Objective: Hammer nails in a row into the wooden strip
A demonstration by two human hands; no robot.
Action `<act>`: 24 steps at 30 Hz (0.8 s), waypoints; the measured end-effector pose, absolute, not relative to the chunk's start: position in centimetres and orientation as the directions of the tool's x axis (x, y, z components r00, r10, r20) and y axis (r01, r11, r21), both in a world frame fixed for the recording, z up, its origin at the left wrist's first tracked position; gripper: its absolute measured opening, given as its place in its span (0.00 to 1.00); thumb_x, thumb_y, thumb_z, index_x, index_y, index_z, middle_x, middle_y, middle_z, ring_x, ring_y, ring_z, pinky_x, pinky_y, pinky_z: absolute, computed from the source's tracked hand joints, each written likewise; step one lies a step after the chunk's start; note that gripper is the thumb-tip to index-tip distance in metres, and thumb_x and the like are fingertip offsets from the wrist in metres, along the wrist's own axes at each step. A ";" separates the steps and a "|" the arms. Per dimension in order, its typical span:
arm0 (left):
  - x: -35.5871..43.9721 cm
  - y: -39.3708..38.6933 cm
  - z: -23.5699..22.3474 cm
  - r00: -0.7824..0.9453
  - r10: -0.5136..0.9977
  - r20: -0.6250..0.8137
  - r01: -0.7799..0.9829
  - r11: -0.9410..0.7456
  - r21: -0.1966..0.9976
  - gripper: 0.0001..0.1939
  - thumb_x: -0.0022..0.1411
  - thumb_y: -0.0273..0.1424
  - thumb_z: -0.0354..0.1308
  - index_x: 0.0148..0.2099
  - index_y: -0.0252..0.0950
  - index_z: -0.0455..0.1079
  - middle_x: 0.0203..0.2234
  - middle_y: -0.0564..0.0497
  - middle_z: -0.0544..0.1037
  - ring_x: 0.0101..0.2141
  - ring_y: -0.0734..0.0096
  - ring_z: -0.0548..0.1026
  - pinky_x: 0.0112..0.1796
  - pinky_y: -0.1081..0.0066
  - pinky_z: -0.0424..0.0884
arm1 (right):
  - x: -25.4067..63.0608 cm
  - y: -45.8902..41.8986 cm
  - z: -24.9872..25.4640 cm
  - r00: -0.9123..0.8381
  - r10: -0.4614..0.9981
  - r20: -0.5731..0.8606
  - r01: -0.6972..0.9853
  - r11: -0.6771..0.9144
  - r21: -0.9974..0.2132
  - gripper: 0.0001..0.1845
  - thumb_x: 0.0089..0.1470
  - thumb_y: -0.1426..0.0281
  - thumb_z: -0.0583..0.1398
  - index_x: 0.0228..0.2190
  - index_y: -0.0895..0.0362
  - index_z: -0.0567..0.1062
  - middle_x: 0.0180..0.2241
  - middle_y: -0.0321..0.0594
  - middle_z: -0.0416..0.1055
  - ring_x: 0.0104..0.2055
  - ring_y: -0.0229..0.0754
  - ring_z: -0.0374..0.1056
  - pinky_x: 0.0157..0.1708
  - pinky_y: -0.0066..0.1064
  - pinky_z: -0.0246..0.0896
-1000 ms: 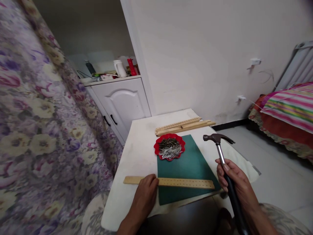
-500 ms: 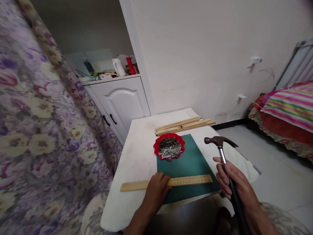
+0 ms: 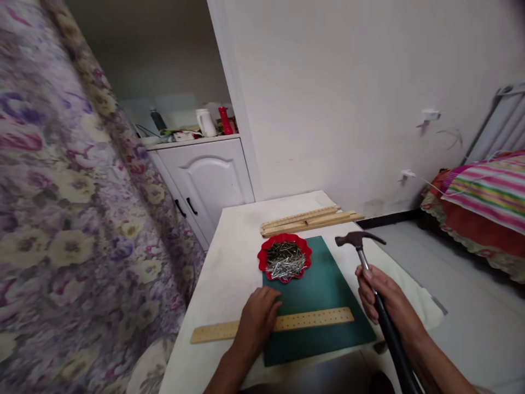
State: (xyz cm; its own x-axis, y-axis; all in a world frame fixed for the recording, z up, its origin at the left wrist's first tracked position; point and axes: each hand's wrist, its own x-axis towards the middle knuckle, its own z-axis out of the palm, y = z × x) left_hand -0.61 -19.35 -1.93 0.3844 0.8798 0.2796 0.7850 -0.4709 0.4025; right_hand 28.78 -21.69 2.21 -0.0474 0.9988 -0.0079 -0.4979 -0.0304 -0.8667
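Note:
My right hand (image 3: 381, 295) is wrapped around the handle of a claw hammer (image 3: 361, 239), whose dark head is raised beyond the right edge of the green mat (image 3: 332, 284). A pale wooden strip (image 3: 311, 319) with rows of small holes or dots lies across the mat and the white table. My left hand (image 3: 259, 314) is over the strip's middle, fingers loosely bent and pointing toward the bowl. Whether its underside touches the wood is hidden. A red scalloped bowl (image 3: 262, 257) full of nails (image 3: 286, 260), dark and silvery, sits at the mat's far end.
More wooden strips (image 3: 307, 220) lie at the back of the white table (image 3: 238, 246). Behind are a wall and a white cabinet (image 3: 213, 180) with bottles on top. A floral curtain (image 3: 82, 219) hangs at left; a bed (image 3: 484, 191) stands at right.
My left hand has shifted from pressing on the strip a little forward toward the bowl. The hammer has moved slightly left in my right hand. The whole view has tilted up a bit.

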 end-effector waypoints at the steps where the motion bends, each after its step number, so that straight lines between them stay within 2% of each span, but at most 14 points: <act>1: -0.1 -18.4 -1.5 0.376 0.874 0.307 0.784 -0.477 0.397 0.11 0.66 0.32 0.46 0.43 0.39 0.68 0.39 0.46 0.73 0.40 0.63 0.69 0.42 0.64 0.66 | 28.7 -21.6 1.5 -0.035 0.999 -0.028 -0.486 -0.041 -0.873 0.11 0.58 0.60 0.57 0.32 0.55 0.69 0.16 0.26 0.59 0.11 0.27 0.52 0.08 0.17 0.50; 6: 2.7 -13.0 -0.1 0.316 0.874 0.370 0.831 -0.443 0.337 0.12 0.65 0.28 0.44 0.42 0.37 0.70 0.38 0.47 0.72 0.41 0.65 0.69 0.41 0.67 0.66 | 28.3 -21.9 -0.3 -0.064 0.997 -0.047 -0.449 -0.070 -0.891 0.14 0.55 0.57 0.59 0.33 0.55 0.68 0.13 0.24 0.60 0.08 0.26 0.53 0.07 0.15 0.47; 14: 4.7 -9.7 -0.2 0.240 0.950 0.202 0.945 -0.276 0.175 0.10 0.62 0.27 0.48 0.36 0.36 0.71 0.36 0.48 0.72 0.37 0.66 0.71 0.34 0.71 0.62 | 28.7 -22.1 0.7 -0.027 0.999 -0.036 -0.411 -0.044 -0.911 0.16 0.53 0.55 0.59 0.33 0.55 0.67 0.14 0.24 0.61 0.08 0.26 0.52 0.07 0.16 0.47; 18: 5.1 -9.7 -0.2 0.240 0.952 0.192 0.960 -0.262 0.096 0.12 0.63 0.29 0.46 0.35 0.37 0.71 0.34 0.49 0.72 0.33 0.68 0.70 0.31 0.71 0.59 | 28.9 -22.1 0.7 -0.025 0.999 -0.041 -0.411 -0.048 -0.911 0.15 0.53 0.55 0.59 0.32 0.55 0.67 0.14 0.24 0.61 0.08 0.26 0.53 0.07 0.16 0.47; 24: 5.2 -10.2 0.4 0.280 0.934 0.222 0.941 -0.313 0.131 0.13 0.64 0.32 0.45 0.35 0.39 0.71 0.34 0.50 0.73 0.34 0.68 0.70 0.31 0.73 0.59 | 29.4 -22.1 0.0 -0.013 1.000 -0.019 -0.398 -0.023 -0.917 0.16 0.53 0.55 0.59 0.31 0.55 0.67 0.13 0.24 0.61 0.08 0.27 0.53 0.07 0.17 0.47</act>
